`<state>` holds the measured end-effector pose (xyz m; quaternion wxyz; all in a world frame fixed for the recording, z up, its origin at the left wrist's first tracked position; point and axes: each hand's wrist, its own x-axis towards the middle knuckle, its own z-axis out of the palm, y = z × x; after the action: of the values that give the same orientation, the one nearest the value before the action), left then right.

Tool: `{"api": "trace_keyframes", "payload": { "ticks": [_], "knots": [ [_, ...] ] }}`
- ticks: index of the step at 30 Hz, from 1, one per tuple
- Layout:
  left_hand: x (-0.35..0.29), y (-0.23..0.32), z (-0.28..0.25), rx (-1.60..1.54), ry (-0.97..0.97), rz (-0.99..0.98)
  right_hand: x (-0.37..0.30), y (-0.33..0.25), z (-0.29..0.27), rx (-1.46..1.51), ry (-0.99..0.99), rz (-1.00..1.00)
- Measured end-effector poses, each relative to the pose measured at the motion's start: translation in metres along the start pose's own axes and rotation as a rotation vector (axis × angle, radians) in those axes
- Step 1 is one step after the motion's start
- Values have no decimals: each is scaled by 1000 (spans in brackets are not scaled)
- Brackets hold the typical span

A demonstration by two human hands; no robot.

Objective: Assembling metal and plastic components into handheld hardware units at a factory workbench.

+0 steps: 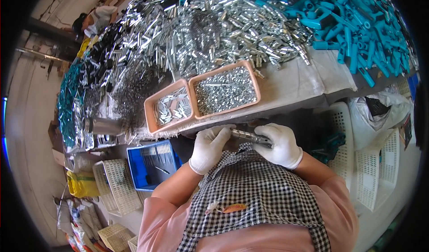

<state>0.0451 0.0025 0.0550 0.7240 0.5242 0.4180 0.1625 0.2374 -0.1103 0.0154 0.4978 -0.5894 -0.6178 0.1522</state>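
Observation:
White gloves cover both hands, held close together in front of my checked apron [259, 185]. Between them lies a shiny metal tube-shaped part [248, 136] with ringed sections, roughly level. My left hand [207, 148] is closed round its left end. At the other end, my right hand [280, 145] grips it with thumb and fingers. Just beyond the hands, at the table's edge, stands a two-part pink tray: its right box [258, 97] is full of tiny metal pieces, its left box [149, 118] holds short metal pins.
Heaps of metal parts [178, 42] and teal tool housings [339, 24] cover the table. A metal cylinder [103, 126] lies left. Below are a blue bin [136, 171] with thin rods and white crates [117, 194]. Another person [96, 21] is at the far left.

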Motion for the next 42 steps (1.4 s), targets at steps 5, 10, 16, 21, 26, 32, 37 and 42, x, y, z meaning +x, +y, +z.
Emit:
{"api": "trace_keyframes", "payload": {
  "ticks": [5, 10, 16, 21, 26, 32, 37, 42],
  "knots": [
    [22, 27, 33, 270, -74, -19, -7, 12, -30, -66, 50, 5],
    [63, 37, 63, 348, -228, 78, -23, 33, -52, 22, 197, 125],
    [167, 73, 139, 505, -461, 561, -39, 37, -94, -24, 435, 265],
    [266, 87, 256, 1469, -189, 1111, -47, 34, -113, -57, 450, 464],
    [323, 69, 304, 1654, -142, 732, -55, 23, -111, 38, 515, 577],
    [324, 76, 266, 1433, -139, 887, -60, 26, -104, 40, 521, 645],
    [280, 77, 202, 1243, -197, 1029, -50, 29, -102, 39, 464, 526],
    [200, 103, 127, 289, -271, 365, -49, 31, -85, 93, 416, 432]
  ]
}}
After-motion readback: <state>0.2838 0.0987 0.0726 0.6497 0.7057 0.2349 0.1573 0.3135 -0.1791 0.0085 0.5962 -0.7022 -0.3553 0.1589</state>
